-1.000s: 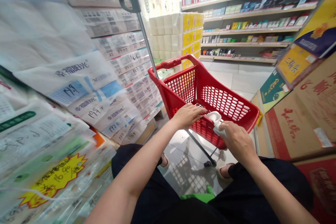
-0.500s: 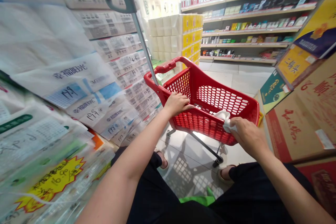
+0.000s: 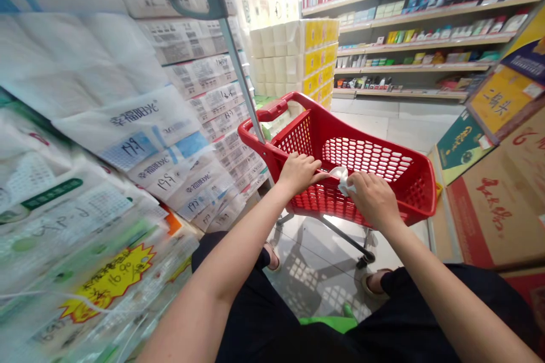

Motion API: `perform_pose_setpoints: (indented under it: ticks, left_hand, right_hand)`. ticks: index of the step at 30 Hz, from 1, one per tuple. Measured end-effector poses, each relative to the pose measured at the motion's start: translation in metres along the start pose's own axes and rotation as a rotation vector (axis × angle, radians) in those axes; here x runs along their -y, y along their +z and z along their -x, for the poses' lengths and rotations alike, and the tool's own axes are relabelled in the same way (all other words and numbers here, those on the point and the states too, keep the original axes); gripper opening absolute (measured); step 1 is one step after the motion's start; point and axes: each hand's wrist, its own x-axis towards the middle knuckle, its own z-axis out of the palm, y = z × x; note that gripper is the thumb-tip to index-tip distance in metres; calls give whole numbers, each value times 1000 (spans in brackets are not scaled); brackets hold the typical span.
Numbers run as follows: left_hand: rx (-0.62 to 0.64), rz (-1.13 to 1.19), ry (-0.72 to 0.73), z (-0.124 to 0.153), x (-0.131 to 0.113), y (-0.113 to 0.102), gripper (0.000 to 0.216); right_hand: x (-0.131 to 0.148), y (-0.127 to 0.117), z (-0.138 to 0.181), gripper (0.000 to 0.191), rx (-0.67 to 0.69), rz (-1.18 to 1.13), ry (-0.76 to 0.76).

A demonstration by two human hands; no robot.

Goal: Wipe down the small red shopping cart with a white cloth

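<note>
A red plastic shopping cart point(image 3: 378, 159) with perforated sides stands in front of me on a wheeled metal frame. My left hand point(image 3: 299, 174) is closed over its near rim, with the fingers curled to the inside. Just to the right, my right hand point(image 3: 374, 195) grips a crumpled white cloth or tissue point(image 3: 344, 181) and presses it against the same rim. The white piece wraps over the rim's edge, close to my left fingertips. The cart's long grey handle point(image 3: 240, 68) rises at its left end. The cart's visible inside shows no goods.
Stacked paper packs point(image 3: 170, 142) with handwritten prices line the left. Cardboard boxes point(image 3: 502, 193) stand close on the right. Shelves of small goods point(image 3: 409, 34) fill the back. A green object point(image 3: 332, 323) lies low between my legs on the tiled floor point(image 3: 306, 249).
My right hand has slid the white cloth or tissue leftward along the near rim, towards my left hand. My left hand keeps its place on the rim. The view has shifted slightly.
</note>
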Motion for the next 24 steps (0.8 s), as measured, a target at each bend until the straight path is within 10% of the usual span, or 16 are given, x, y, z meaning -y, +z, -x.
perform_pose_setpoints:
  ticks: [6,14,24]
  left_hand:
    - [-111,220,76,11,-5,-22,26]
    - [-505,14,-242,52,52,-50,25]
    - [-279,-4,-150,50,85,-71,42]
  right_hand:
    - [-28,-1,6,37,14,-113,79]
    - [-62,2,6,40,87,-74,67]
    - [-85,7,10,41,57,-130,23]
